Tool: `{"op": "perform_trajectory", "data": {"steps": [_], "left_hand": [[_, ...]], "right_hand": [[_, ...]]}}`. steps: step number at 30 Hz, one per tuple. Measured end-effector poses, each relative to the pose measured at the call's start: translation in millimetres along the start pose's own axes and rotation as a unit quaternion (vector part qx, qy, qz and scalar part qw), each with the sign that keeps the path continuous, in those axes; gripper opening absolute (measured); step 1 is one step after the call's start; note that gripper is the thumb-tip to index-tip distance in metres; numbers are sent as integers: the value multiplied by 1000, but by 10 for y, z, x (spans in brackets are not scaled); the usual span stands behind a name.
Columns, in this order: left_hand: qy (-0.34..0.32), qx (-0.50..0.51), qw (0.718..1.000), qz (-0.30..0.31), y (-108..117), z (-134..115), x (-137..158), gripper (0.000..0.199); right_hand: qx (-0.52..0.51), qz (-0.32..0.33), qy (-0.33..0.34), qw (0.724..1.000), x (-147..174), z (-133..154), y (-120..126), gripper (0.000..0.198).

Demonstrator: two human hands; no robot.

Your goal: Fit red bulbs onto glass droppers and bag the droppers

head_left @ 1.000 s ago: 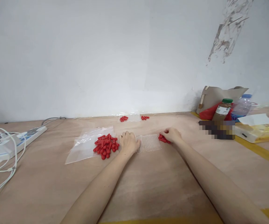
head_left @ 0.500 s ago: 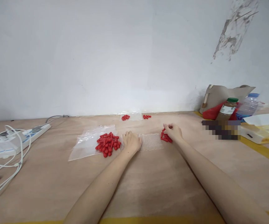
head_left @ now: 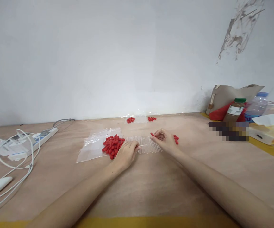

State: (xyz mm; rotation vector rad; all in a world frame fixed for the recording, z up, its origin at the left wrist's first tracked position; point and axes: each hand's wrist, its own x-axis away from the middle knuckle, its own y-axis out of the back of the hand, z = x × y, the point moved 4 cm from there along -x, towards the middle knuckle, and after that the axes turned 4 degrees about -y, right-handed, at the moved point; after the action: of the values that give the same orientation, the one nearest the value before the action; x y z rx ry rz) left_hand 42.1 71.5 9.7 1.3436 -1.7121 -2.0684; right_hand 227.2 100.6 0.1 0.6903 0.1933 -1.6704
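My left hand is closed, pinching a thin clear tube that points to the right. Beneath it lies a row of similar clear tubes, side by side on the wooden table. Between the thumb and fingers of my right hand is a small red rubber bulb, near the right end of the row. A heap of red rubber bulbs rests on a clear plastic bag beside my left hand. A few more red bulbs lie behind my right hand, partly hidden by it.
Two small groups of red bulbs lie near the wall on clear plastic. A power strip with white cables occupies the left. On the right are a green-capped bottle, a grey bag and a yellow tissue pack.
My right hand has moved left from the small pile, carrying a red rubber bulb towards the tubes. My left hand has shifted slightly left and nearer, with one tube now in its fingers.
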Motion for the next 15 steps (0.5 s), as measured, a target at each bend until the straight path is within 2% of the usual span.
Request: {"op": "perform_trajectory", "data": {"steps": [3, 6, 11, 15], "left_hand": [[-44, 25, 998, -28, -67, 40, 134, 22], [-58, 39, 997, -33, -113, 34, 150, 26], [-29, 42, 998, -33, -116, 23, 147, 23], [-22, 50, 998, -27, -111, 26, 158, 22]], "right_hand": [[77, 20, 79, 994, 196, 66, -72, 25], [127, 33, 147, 980, 322, 75, -96, 19], [188, 47, 163, 967, 354, 50, -110, 15], [217, 88, 155, 960, 350, 53, -149, 13]]}}
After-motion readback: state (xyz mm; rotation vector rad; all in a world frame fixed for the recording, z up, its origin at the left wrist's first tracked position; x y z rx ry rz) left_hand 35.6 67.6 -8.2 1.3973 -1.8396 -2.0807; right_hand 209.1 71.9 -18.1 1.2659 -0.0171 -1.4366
